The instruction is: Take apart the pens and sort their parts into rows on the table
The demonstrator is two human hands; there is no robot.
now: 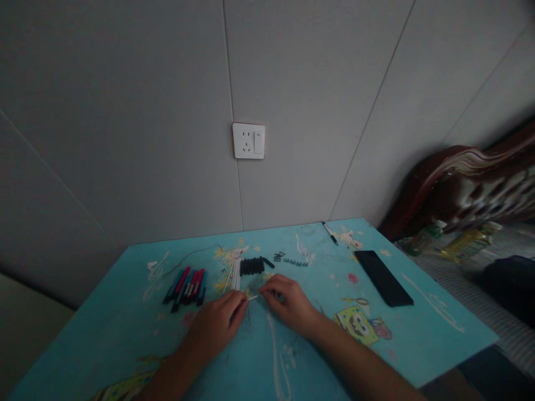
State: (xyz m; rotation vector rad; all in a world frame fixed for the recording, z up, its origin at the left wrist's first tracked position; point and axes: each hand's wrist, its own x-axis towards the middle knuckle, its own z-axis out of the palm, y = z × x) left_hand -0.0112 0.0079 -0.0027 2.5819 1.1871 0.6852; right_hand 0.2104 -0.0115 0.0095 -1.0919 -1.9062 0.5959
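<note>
My left hand (223, 314) is closed in a pinch around a thin white stick (253, 298) that looks like a pen refill. The stick points right, towards my right hand (288, 301), whose thumb and fingertips are pinched at its far end. Whatever small piece may sit between the right fingertips is too small to make out. Just beyond my left hand lies a bundle of thin white sticks (236, 273). Beside it stand black caps (252, 266) in a row, with one black piece (268, 262) lying askew. Small dark parts (295, 262) are lined up farther right.
Red and blue pen barrels (188, 285) lie in a group on the left of the blue cartoon-printed table (309, 356). A pen (330, 233) rests near the wall. To the right is a flat black object (382, 277). Bottles (468, 244) stand beyond the table.
</note>
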